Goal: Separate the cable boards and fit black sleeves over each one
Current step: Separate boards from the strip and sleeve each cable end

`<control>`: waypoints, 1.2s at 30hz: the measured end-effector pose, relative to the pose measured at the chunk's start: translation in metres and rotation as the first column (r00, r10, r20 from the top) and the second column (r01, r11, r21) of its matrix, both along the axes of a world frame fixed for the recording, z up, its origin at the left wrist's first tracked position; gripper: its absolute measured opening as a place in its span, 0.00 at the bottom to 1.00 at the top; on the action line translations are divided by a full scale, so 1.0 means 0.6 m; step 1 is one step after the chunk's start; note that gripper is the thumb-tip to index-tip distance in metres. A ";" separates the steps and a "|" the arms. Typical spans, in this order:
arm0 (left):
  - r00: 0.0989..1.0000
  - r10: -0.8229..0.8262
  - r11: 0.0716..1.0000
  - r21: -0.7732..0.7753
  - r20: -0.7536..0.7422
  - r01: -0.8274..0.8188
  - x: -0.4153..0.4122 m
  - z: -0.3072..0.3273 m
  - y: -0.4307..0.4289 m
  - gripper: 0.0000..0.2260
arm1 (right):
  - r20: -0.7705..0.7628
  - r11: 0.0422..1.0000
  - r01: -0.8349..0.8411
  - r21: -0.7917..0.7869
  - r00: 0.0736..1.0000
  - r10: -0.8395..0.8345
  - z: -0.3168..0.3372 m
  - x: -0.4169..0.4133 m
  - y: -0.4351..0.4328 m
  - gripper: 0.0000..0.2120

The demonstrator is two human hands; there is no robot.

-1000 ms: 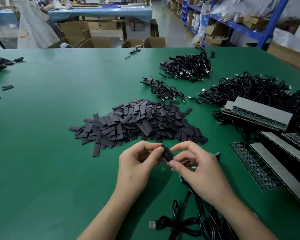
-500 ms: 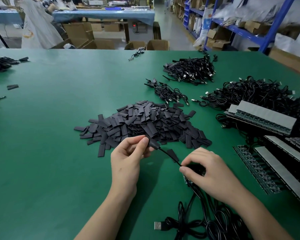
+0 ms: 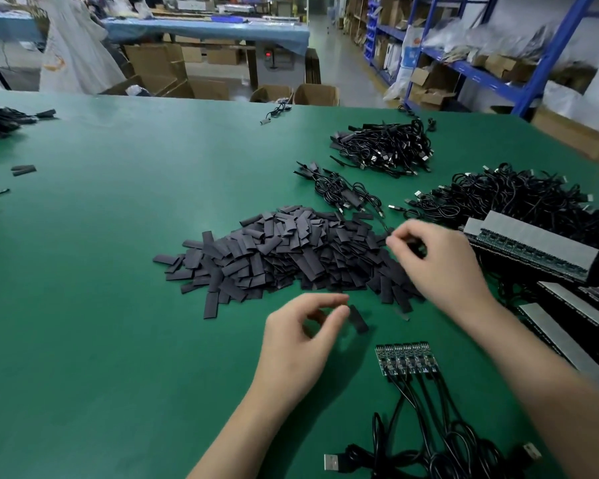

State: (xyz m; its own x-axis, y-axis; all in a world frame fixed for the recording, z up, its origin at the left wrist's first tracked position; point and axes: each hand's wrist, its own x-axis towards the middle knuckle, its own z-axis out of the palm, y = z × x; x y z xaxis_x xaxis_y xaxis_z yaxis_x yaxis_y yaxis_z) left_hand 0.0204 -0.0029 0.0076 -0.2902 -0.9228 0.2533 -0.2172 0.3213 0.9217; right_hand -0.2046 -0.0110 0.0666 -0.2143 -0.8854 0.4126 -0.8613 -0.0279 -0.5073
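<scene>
Black sleeves (image 3: pixel 284 250) heaped mid-frame on the green table (image 3: pixel 101 271); blue shelving (image 3: pixel 552 55) upper right. Left hand (image 3: pixel 301 340) loosely curled, empty; right hand (image 3: pixel 440 264) pinches a blurred dark piece (image 3: pixel 416 246).

One head-worn wide-angle view, taken from the near side of the green worktop (image 3: pixel 101 305) and facing forward and down across it. The left hand (image 3: pixel 298 350) and right hand (image 3: pixel 443 267) sit close under the lens, forearms entering from the bottom edge. The worktop's far edge, the floor aisle (image 3: pixel 339 53) and the blue shelving (image 3: pixel 554 53) stand well back along the top, with marked wide-angle bending at the margins.
</scene>
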 end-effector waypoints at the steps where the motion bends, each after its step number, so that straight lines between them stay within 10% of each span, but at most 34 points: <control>1: 0.996 -0.037 0.998 -0.056 0.076 0.041 -0.002 0.000 0.003 0.06 | -0.033 1.000 0.018 0.006 0.999 -0.018 0.008 -0.004 -0.030 0.07; 12: 0.826 -0.209 0.916 -0.191 0.523 0.353 -0.011 -0.005 0.015 0.26 | -0.224 0.949 0.135 0.286 0.972 -0.071 0.104 0.011 -0.324 0.25; 21: 0.739 -0.124 0.888 -0.258 0.663 0.381 -0.016 -0.007 0.017 0.37 | 0.002 0.965 -0.167 0.201 0.985 0.170 0.002 0.026 -0.037 0.05; 36: 0.864 -0.222 0.917 -0.203 0.452 0.342 -0.020 0.000 0.023 0.16 | 0.154 0.841 -0.257 0.476 0.966 0.208 -0.043 -0.012 0.139 0.04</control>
State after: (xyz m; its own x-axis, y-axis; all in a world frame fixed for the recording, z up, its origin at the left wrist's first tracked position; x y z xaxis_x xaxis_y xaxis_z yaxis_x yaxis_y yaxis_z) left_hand 0.0084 0.0110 0.0077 -0.6602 -0.6983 0.2765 -0.4183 0.6476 0.6368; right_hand -0.2115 0.0723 0.0405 0.0081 -0.9953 -0.0967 -0.8095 0.0502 -0.5850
